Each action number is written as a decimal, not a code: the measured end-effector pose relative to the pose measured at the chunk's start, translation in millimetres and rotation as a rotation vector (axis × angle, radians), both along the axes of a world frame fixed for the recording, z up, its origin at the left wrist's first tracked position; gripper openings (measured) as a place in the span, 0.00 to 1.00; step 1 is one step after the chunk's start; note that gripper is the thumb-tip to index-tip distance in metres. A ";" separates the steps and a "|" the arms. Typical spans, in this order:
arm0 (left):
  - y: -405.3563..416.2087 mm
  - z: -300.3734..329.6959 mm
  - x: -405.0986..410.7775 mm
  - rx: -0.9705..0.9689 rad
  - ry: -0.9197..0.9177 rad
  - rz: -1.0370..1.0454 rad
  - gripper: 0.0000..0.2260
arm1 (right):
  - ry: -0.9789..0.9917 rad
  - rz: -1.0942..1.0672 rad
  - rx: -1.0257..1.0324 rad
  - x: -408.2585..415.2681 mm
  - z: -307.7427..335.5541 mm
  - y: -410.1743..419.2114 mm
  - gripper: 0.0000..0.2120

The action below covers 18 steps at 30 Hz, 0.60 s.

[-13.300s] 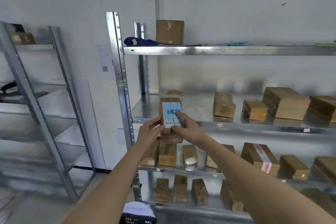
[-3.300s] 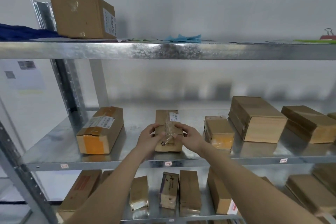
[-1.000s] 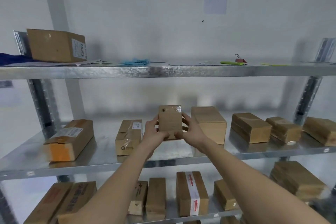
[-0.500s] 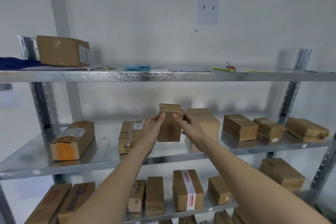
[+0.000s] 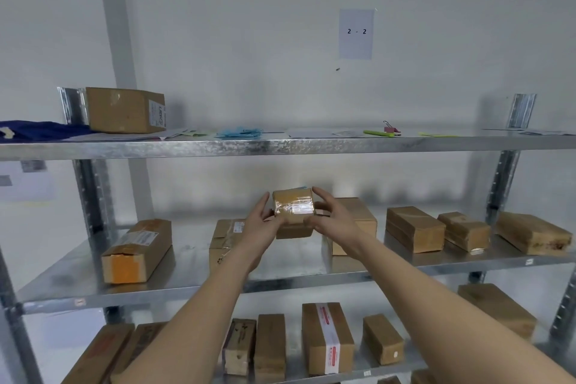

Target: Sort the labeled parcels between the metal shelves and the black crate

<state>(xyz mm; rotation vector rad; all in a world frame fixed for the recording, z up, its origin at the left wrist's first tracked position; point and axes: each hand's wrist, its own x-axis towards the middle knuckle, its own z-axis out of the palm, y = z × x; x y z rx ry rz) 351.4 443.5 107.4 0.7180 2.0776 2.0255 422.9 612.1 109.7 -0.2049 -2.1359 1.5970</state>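
A small brown parcel (image 5: 293,209) wrapped in clear tape is held up above the middle metal shelf (image 5: 193,287). My left hand (image 5: 263,224) grips its left side and my right hand (image 5: 330,218) grips its right side, fingers curled over the top. Its label is not visible from here. Behind my left wrist a taped parcel (image 5: 223,240) lies on the shelf, and a larger plain parcel (image 5: 358,221) sits behind my right hand. The black crate is not in view.
Several brown parcels line the middle shelf, one with an orange end (image 5: 137,251) at left, others (image 5: 414,229) at right. More parcels (image 5: 327,338) fill the lower shelf. The top shelf (image 5: 280,146) holds a carton (image 5: 124,111), papers and a pen. A "2 - 2" sign (image 5: 356,33) hangs on the wall.
The parcel has been tipped in my hands so its taped end now faces me. My head has tilted up a little, so the shelves sit lower in view.
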 end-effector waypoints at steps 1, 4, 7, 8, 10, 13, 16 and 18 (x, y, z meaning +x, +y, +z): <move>-0.5 1.0 1.0 -0.004 0.008 -0.008 0.36 | -0.003 0.014 0.016 2.7 1.0 1.0 0.37; 0.1 3.8 5.6 -0.015 0.064 -0.010 0.32 | 0.001 0.047 0.045 7.2 1.4 2.5 0.40; 2.6 4.6 8.1 0.039 0.033 -0.014 0.27 | 0.025 0.044 0.035 9.2 1.0 1.9 0.37; 4.0 4.4 8.3 0.058 0.024 -0.009 0.23 | 0.032 0.037 0.029 9.4 0.3 1.3 0.35; 6.5 4.2 9.7 0.100 0.015 0.012 0.17 | 0.053 0.004 0.012 7.4 -1.7 -0.1 0.28; 7.8 3.4 10.7 0.113 0.026 0.057 0.11 | 0.058 -0.031 -0.019 0.8 -5.9 -1.3 0.18; 5.8 1.9 9.8 0.100 0.031 0.085 0.07 | 0.053 -0.026 -0.037 -1.1 -8.0 -4.2 0.16; 3.4 0.9 9.5 0.096 0.027 0.094 0.07 | 0.070 -0.031 -0.049 -1.9 -8.7 -6.0 0.12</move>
